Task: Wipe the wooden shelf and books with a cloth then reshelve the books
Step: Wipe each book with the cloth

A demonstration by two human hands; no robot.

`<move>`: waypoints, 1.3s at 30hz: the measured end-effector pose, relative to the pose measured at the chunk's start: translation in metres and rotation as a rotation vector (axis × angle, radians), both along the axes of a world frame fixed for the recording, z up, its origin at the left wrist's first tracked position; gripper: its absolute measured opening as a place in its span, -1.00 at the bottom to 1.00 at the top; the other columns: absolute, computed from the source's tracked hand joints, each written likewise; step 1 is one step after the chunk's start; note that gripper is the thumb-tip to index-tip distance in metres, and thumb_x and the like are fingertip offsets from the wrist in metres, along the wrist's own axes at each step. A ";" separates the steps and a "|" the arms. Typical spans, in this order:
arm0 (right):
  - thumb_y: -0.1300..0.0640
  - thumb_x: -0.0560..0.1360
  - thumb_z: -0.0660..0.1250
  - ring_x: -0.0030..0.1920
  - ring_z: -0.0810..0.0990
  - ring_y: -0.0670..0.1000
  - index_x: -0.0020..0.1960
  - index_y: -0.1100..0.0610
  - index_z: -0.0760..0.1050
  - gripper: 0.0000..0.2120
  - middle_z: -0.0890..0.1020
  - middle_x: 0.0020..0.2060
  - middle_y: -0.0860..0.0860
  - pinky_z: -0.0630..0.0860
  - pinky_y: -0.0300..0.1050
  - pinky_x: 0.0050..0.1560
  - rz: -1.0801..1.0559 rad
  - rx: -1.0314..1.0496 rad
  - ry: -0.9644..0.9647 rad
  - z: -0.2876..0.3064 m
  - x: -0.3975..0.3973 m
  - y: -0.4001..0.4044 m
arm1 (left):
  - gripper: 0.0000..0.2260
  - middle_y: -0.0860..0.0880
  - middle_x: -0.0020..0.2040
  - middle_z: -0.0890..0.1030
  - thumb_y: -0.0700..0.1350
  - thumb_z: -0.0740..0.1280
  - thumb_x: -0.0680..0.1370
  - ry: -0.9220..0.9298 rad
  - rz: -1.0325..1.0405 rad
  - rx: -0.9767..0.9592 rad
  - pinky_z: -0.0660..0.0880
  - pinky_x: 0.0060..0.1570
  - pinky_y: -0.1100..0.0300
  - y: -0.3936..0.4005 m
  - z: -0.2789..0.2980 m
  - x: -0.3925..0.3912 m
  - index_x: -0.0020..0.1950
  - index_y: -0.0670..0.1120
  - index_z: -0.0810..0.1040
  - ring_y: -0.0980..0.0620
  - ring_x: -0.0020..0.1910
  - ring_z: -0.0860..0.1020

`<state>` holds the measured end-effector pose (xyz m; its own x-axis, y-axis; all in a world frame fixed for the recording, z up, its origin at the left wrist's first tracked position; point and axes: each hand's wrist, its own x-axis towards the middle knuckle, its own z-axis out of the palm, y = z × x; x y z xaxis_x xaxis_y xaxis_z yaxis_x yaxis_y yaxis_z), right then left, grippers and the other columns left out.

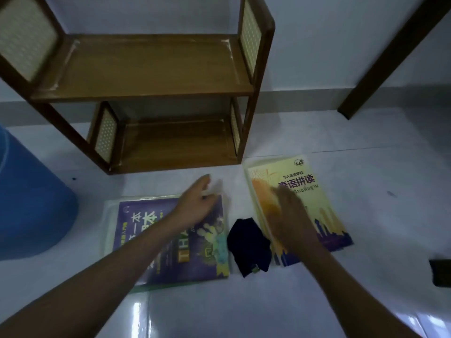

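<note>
Your open, empty left hand point(197, 203) and right hand point(290, 211) flank the dark cloth point(249, 245), lying between both books, nearer your right.

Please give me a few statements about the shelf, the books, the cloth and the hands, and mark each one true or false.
1. Both tiers of the wooden shelf are bare. True.
2. The dark cloth is in the left hand. False: it lies on the floor between the two stacks, and neither hand holds it.
3. The purple book lies left of the cloth. True.
4. The right hand is over the blue container. False: it is over the yellow book.
5. The books stand upright. False: they lie flat.
</note>
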<state>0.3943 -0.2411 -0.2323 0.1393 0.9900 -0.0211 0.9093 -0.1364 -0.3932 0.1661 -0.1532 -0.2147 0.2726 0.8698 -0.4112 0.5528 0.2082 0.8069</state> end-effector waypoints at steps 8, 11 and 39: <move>0.14 0.32 0.26 0.19 0.51 0.26 0.30 0.11 0.43 -0.46 0.52 0.24 0.17 0.49 0.21 0.18 0.162 -0.147 -0.014 -0.042 -0.065 -0.040 | -0.01 -0.07 0.53 0.23 0.43 0.37 0.27 0.306 0.263 0.058 0.23 0.40 0.01 -0.075 0.002 -0.194 0.53 -0.06 0.17 -0.08 0.51 0.20; 0.16 0.34 0.14 0.07 0.53 0.22 0.27 0.18 0.44 -0.49 0.56 0.15 0.17 0.52 0.15 0.10 -0.068 -0.043 0.133 -0.022 -0.077 -0.011 | 0.31 0.09 0.52 -0.33 0.65 0.19 0.05 0.437 -0.111 0.015 -0.16 0.50 -0.02 -0.098 -0.028 -0.226 0.52 0.02 -0.34 0.08 0.51 -0.32; 0.13 0.44 0.28 0.34 0.34 0.20 0.40 -0.07 0.34 -0.47 0.33 0.45 0.01 0.33 0.15 0.28 0.419 -0.035 -0.128 -0.028 -0.250 0.077 | 0.28 0.06 0.58 -0.22 0.55 0.30 0.19 0.414 -0.240 0.306 -0.21 0.50 -0.16 -0.103 -0.088 -0.228 0.53 -0.12 -0.34 0.08 0.56 -0.14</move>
